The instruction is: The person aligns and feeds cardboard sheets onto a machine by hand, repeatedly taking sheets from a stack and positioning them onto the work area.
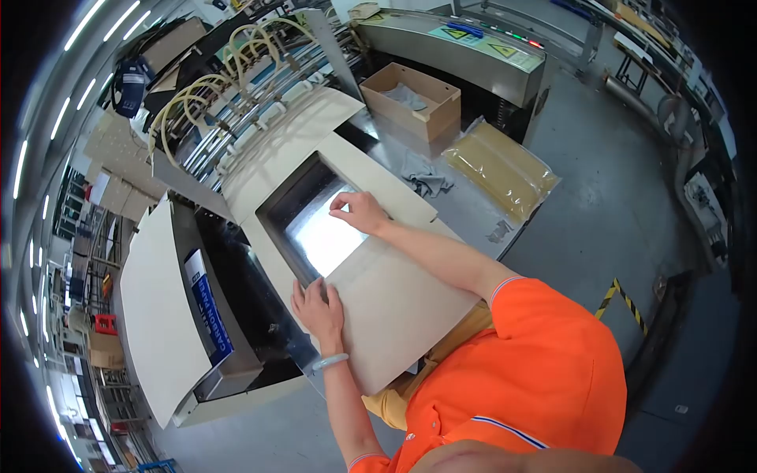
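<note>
My left hand rests on the near left rim of a beige board, fingers stretched forward; a pale bracelet circles the wrist. The board has a rectangular cutout, and inside it lies a shiny, brightly reflecting surface. Over the right side of this cutout is my right hand, with thumb and fingertips drawn together in a pinch. Whether anything sits between those fingertips is too small to make out. The wrist of that hand is close to the board's right rim.
Beyond the board stands a machine with yellowish hoses and metal rods. On the metal table to the right are an open cardboard box, a grey cloth and a plastic-wrapped tan pack. A blue carbon paper box stands at left.
</note>
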`<state>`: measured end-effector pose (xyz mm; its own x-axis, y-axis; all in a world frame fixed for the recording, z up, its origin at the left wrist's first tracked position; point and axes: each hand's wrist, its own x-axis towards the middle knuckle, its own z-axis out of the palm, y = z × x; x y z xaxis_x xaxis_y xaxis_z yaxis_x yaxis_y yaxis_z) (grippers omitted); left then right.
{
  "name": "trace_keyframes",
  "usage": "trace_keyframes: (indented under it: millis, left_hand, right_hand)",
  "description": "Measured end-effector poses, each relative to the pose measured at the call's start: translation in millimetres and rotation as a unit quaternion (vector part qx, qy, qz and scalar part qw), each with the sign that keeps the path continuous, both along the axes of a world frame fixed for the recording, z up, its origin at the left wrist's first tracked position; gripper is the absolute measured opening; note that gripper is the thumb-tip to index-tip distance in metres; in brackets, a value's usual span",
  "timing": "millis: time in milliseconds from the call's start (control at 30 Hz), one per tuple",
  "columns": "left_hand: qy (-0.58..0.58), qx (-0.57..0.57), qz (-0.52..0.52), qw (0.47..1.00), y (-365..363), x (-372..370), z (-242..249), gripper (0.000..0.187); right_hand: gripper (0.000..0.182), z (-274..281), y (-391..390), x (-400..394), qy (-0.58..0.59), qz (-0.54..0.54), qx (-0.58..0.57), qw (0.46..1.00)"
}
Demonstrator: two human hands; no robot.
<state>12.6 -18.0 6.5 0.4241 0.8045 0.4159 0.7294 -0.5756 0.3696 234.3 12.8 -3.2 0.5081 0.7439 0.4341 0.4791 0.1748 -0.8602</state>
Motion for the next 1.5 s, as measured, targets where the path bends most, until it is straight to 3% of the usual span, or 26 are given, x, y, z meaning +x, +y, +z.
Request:
trace_keyframes:
  millis: [233, 367, 467, 533, 600, 633, 700, 867, 1233, 1367, 1500]
  left_hand:
    - [0.010, -0.010, 0.004, 1.000, -3, 1, 0, 0.025]
    - [0.006, -0.011, 0.011, 1.000, -5, 0, 2, 0.025]
    - [0.000, -0.013, 0.013, 1.000, -6, 1, 2, 0.025]
    - [-0.005, -0.016, 0.016, 1.000, -6, 1, 2, 0.025]
    - [-0.007, -0.013, 0.019, 1.000, -7, 0, 2, 0.025]
    - [-0.009, -0.010, 0.019, 1.000, -7, 1, 1, 0.024]
    - [-0.014, -0.004, 0.015, 1.000, -7, 1, 1, 0.024]
    - [-0.010, 0.010, 0.016, 1.000, -4, 1, -3, 0.024]
    - [-0.017, 0.006, 0.013, 1.000, -7, 2, 2, 0.023]
    - [-0.016, 0.010, 0.001, 1.000, -6, 1, 1, 0.023]
    - [-0.018, 0.009, 0.007, 1.000, -5, 2, 0, 0.023]
  right_hand:
    - [0.012, 3, -2, 0, -0.020, -0.004, 0.002, 1.000]
    - [0.013, 11, -5, 7, -0.120, -0.108, 0.028, 0.986]
    - [0.023, 3, 1, 25, -0.177, -0.131, -0.003, 0.975]
    - [0.038, 1, 0, 32, -0.269, -0.247, -0.045, 0.930]
    - [0.051, -3, 0, 39, -0.263, -0.288, -0.179, 0.903]
    - [0.051, -2, -3, 41, -0.264, -0.284, -0.177, 0.905]
    - [0.059, 1, -9, 47, -0.232, -0.280, -0.281, 0.888]
    - [0.060, 2, -10, 57, -0.152, -0.207, -0.348, 0.902]
    - [0.056, 2, -13, 58, -0.189, -0.238, -0.291, 0.907]
    - [0.044, 13, -17, 66, -0.127, -0.220, -0.138, 0.957]
    - [0.038, 13, -17, 74, -0.070, -0.213, -0.191, 0.956]
